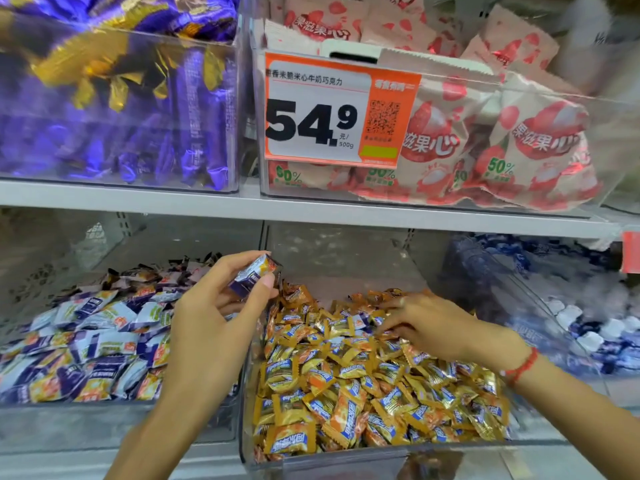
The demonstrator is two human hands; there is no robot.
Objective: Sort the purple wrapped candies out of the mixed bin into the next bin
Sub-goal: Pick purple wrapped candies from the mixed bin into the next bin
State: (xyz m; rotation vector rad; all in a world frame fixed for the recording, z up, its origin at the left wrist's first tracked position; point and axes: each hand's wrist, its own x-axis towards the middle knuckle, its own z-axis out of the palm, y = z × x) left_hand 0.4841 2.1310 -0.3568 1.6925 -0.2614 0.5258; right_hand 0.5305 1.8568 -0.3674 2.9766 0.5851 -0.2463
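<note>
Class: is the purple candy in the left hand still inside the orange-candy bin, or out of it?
Out: the left hand pinches the purple candy above the bins.

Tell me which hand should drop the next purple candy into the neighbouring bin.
Left. The left hand already pinches a purple candy above the divide, beside the purple-and-white bin. The right hand is digging in the orange candy bin.

I stand in a shop's bulk candy aisle. Clear bins (pixel 346 455) of wrapped sweets line metal shelves (pixel 138 199). A price tag (pixel 332 109) reads 54.9 per 500g.
</note>
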